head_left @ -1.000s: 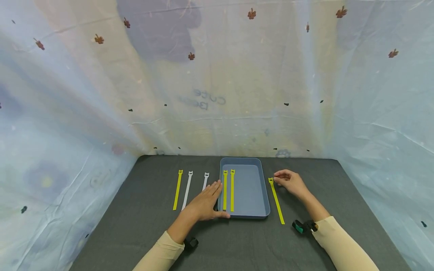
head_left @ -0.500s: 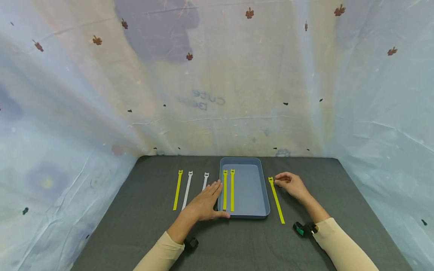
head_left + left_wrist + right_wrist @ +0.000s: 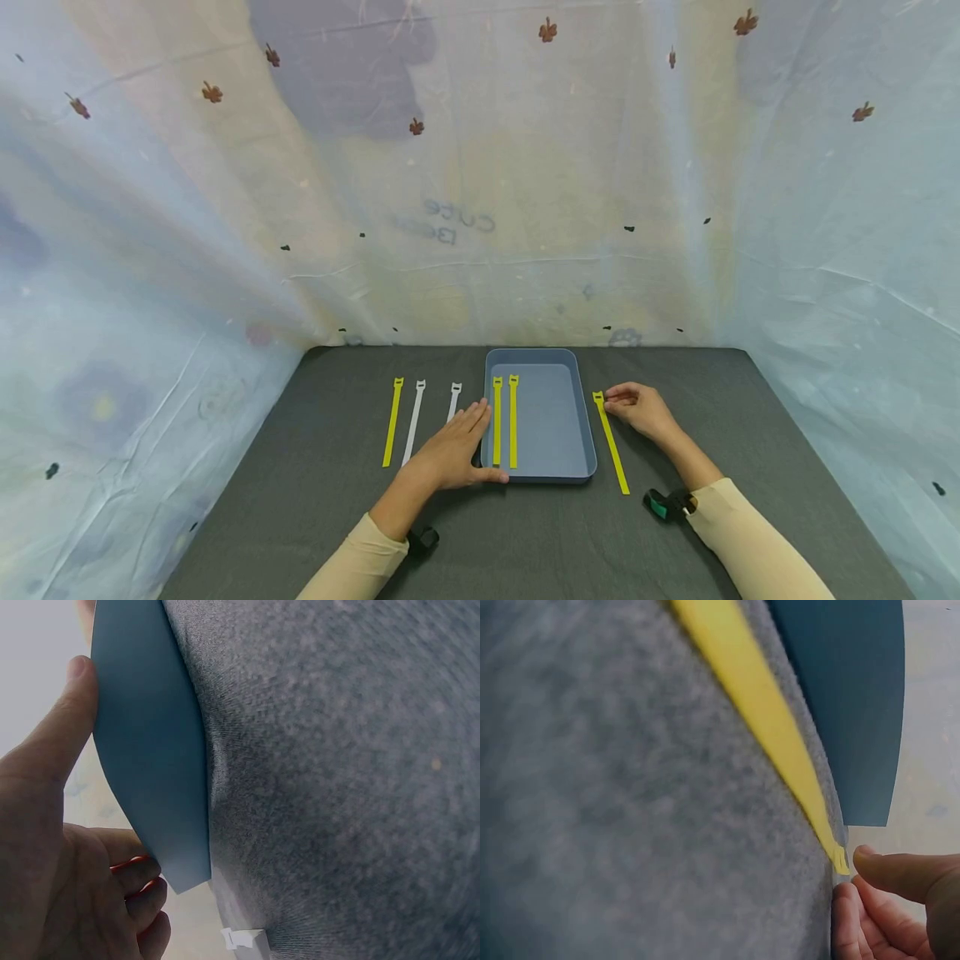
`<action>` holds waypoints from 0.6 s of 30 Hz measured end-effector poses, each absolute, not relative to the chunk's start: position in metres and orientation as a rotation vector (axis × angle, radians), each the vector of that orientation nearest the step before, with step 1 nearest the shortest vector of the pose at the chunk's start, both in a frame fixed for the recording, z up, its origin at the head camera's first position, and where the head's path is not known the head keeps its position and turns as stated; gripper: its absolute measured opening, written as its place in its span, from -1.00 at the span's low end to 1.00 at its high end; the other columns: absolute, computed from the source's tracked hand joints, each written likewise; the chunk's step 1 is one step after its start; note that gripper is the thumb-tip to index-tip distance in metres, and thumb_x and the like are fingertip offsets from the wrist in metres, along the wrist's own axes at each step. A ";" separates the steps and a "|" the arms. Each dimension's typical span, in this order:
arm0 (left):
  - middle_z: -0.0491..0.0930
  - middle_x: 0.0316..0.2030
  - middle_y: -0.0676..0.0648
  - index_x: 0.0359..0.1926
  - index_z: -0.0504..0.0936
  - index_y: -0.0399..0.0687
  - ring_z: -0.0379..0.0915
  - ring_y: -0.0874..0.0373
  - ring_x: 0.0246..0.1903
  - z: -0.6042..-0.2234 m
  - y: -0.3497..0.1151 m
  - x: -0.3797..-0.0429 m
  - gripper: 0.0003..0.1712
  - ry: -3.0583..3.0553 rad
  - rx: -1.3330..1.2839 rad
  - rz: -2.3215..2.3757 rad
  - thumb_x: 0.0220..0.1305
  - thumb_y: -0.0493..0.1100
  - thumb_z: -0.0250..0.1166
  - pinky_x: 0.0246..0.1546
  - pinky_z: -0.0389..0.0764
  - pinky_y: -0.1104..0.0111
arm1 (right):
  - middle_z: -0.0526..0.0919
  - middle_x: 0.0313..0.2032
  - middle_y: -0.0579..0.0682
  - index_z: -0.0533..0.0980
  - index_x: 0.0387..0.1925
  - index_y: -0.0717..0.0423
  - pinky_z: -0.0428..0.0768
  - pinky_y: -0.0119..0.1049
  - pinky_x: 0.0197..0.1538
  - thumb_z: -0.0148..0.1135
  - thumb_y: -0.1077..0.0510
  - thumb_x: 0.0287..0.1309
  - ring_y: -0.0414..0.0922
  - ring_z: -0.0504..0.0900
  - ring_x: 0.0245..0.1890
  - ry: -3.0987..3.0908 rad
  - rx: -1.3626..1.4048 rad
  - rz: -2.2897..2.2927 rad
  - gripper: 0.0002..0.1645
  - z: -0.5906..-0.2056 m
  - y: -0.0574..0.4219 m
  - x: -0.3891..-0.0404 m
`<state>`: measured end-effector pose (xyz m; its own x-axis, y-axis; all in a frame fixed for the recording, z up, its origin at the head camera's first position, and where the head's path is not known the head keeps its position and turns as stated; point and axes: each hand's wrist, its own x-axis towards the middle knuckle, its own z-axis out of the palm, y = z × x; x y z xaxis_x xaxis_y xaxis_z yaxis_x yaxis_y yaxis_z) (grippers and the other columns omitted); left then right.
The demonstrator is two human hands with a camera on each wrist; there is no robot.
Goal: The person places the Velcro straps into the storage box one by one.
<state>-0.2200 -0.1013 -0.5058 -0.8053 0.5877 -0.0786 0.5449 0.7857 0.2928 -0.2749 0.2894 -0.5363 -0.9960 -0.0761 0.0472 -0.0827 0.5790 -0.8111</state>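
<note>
A blue-grey tray lies on the table with two yellow hook-and-loop cable ties, one tie left of the other tie. My left hand rests along the tray's left side, fingers extended, thumb at the near corner; the left wrist view shows the thumb against the tray wall. Right of the tray lies a third yellow cable tie, slightly slanted. My right hand has its fingertips right beside that tie's slotted head, thumb and fingers slightly apart in the right wrist view.
Left of the tray lie a yellow cable tie, a white cable tie and another white tie partly hidden by my left hand. A dark grey cloth covers the table. A patterned curtain hangs behind and at both sides.
My right hand shifts only slightly beside the right-hand yellow tie. The left hand, tray and other ties stay in place; the head view drifts a little.
</note>
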 end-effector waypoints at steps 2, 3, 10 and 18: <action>-0.13 0.72 -0.25 0.72 -0.04 -0.26 -0.18 -0.14 0.70 -0.507 -0.101 -0.220 0.41 2.812 0.895 0.388 0.27 0.57 0.33 0.69 -0.02 0.03 | 0.78 -0.14 0.24 0.64 0.05 0.43 0.67 -0.39 -0.29 0.44 0.25 0.40 -0.11 0.73 -0.24 -2.792 0.132 1.410 -0.67 -0.536 0.288 -0.276; -0.13 0.72 -0.25 0.72 -0.04 -0.26 -0.18 -0.14 0.70 -0.507 -0.101 -0.220 0.41 2.812 0.894 0.388 0.28 0.57 0.33 0.70 -0.02 0.03 | 0.77 -0.15 0.24 0.65 0.04 0.43 0.66 -0.39 -0.30 0.44 0.26 0.39 -0.12 0.72 -0.25 -2.794 0.121 1.407 -0.68 -0.536 0.287 -0.277; -0.14 0.73 -0.24 0.73 -0.05 -0.24 -0.19 -0.13 0.70 -0.508 -0.102 -0.220 0.41 2.816 0.886 0.387 0.27 0.58 0.32 0.70 -0.02 0.04 | 0.77 -0.21 0.22 0.65 0.03 0.45 0.63 -0.37 -0.30 0.45 0.24 0.38 -0.16 0.68 -0.31 -2.809 0.113 1.387 -0.66 -0.534 0.283 -0.279; -0.15 0.73 -0.23 0.73 -0.04 -0.22 -0.21 -0.09 0.71 -0.505 -0.102 -0.218 0.40 2.805 0.877 0.407 0.28 0.57 0.33 0.70 -0.03 0.04 | 0.72 -0.31 0.11 0.68 -0.02 0.44 0.55 -0.35 -0.36 0.49 0.25 0.32 -0.18 0.59 -0.39 -2.818 0.055 1.378 -0.67 -0.533 0.279 -0.281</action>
<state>-0.2178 -0.1020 -0.5049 -0.8113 0.5786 -0.0834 0.5311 0.7892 0.3084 -0.2812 0.2789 -0.5326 -0.9994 -0.0295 0.0192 -0.0333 0.6133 -0.7891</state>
